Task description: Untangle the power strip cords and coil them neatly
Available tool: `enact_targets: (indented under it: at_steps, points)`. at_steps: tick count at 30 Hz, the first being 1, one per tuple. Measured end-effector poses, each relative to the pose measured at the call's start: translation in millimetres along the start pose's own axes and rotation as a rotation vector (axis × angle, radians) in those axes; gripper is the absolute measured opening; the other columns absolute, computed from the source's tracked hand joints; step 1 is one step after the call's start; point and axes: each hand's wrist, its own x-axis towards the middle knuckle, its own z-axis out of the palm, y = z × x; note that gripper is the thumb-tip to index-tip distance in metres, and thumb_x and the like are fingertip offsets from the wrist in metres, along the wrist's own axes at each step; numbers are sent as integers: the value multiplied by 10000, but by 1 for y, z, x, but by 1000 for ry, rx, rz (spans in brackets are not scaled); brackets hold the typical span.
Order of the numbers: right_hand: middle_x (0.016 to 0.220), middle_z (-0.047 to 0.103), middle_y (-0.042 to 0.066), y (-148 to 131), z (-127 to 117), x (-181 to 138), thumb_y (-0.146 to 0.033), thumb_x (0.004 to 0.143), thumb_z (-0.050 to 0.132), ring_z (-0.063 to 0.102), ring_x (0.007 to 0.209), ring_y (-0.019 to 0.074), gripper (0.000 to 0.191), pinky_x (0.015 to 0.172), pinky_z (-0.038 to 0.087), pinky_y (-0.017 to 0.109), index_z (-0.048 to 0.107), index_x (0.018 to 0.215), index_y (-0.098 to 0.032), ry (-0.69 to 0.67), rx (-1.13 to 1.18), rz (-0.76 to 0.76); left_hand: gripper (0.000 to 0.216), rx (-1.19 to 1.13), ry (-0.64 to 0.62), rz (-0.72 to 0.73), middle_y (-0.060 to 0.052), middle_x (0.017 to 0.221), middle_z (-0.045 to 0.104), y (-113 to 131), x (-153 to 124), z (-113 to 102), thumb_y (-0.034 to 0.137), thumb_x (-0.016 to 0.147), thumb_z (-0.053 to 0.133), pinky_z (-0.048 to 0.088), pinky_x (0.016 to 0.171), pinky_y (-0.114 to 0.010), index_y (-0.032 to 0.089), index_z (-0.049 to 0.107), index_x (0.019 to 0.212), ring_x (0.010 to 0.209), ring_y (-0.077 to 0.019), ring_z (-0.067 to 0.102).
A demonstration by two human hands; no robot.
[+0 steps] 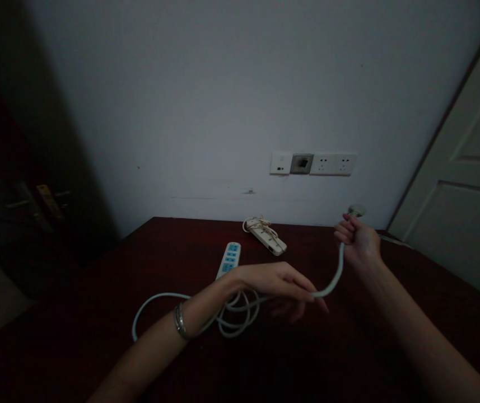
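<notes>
My right hand [359, 242] is raised over the dark red table [97, 336], its fingers closed round the plug end of a white cable [335, 278]; the plug [355, 211] sticks up above my fist. My left hand [282, 285] pinches the same cable lower down, where it sags between my hands. Behind my left wrist the cable lies in loose coils [235, 316] and loops out to the left. It leads to a white power strip with blue sockets [228, 259] lying flat on the table.
A second white power strip [267, 235], its cord tied in a bundle, lies near the wall. A row of wall sockets [312, 164] sits above the table. A dark door [25, 207] stands left, a white door [466, 184] right.
</notes>
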Motion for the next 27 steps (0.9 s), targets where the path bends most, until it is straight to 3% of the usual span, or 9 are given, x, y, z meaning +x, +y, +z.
enact_targets:
  at_steps: [4, 9, 14, 17, 23, 27]
  points:
    - [497, 237, -101, -7, 4, -7, -113, 879, 351, 186, 337, 15, 157, 281, 124, 126, 425, 748, -156, -22, 82, 13, 604, -304, 18, 23, -50, 752, 648, -12, 1, -15, 402, 772, 586, 470, 504, -270, 139, 449, 1298, 547, -146, 602]
    - [498, 250, -100, 2, 13, -17, -147, 863, 386, 199, 337, 12, 127, 287, 132, 118, 435, 746, -158, -47, 64, -12, 654, -472, -133, -30, -89, 697, 648, -22, 15, -8, 561, 847, 376, 485, 484, -309, 81, 456, 1284, 558, -194, 616]
    - [482, 269, -103, 12, 16, -22, -197, 831, 453, 202, 338, 15, 84, 293, 133, 117, 458, 757, -157, -70, 12, -39, 372, -508, -45, -37, -18, 660, 607, -34, 36, 12, 237, 773, 577, 488, 480, -249, 131, 567, 1129, 542, -132, 583]
    - [473, 287, -99, 11, 15, -21, -189, 818, 455, 205, 335, 17, 69, 296, 131, 120, 471, 759, -156, -72, -6, -89, 297, -534, 1, -87, -11, 703, 597, -37, 40, 14, 195, 743, 589, 504, 473, -268, 152, 580, 1037, 530, -118, 568]
    - [456, 287, -98, -12, 10, -12, -143, 799, 447, 205, 328, 20, 83, 294, 137, 121, 481, 726, -165, -5, -44, -216, 389, -303, -78, -41, 29, 564, 518, -15, 11, -5, 365, 796, 574, 314, 328, -182, 148, 581, 1120, 357, -57, 394]
    - [452, 271, -74, -37, -2, -2, -70, 816, 349, 194, 331, 29, 220, 272, 133, 133, 481, 670, -170, 46, -15, -262, 418, -14, 9, -88, -6, 672, 605, -15, -9, -30, 326, 697, 695, 416, 503, -212, 159, 626, 1074, 572, -101, 552]
